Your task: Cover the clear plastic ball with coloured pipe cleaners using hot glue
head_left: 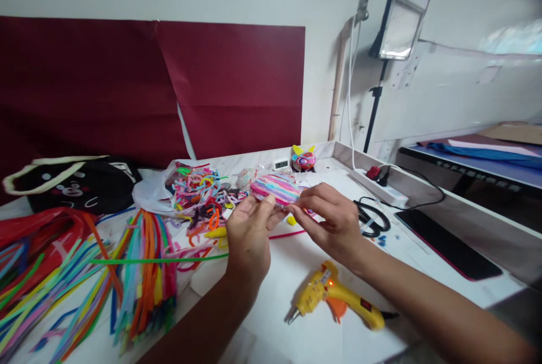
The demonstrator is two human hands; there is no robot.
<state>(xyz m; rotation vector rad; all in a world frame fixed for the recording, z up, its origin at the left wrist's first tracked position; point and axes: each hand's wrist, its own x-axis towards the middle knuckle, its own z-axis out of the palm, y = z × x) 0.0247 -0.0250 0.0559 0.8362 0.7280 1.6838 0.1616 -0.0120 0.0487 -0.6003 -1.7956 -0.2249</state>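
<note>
Both of my hands hold a fuzzy striped ball point(275, 188) of pink, blue and white pipe cleaner above the white table point(296, 273). My left hand point(249, 234) grips it from below on the left, fingers curled. On the right side, my right hand point(332, 223) pinches the ball with thumb and forefinger. A pink pipe cleaner point(288, 235) lies on the table just under my hands. A yellow glue gun point(334, 296) with a lit red lamp lies on the table below my right wrist.
Long pipe cleaners point(84, 285) in many colours fan out at the left. A heap of curled offcuts point(199, 194) lies behind my hands. Also here: a black bag point(76, 183), black scissors point(370, 218), a power strip point(379, 180), a small striped figure point(303, 159), a dark tablet point(449, 248).
</note>
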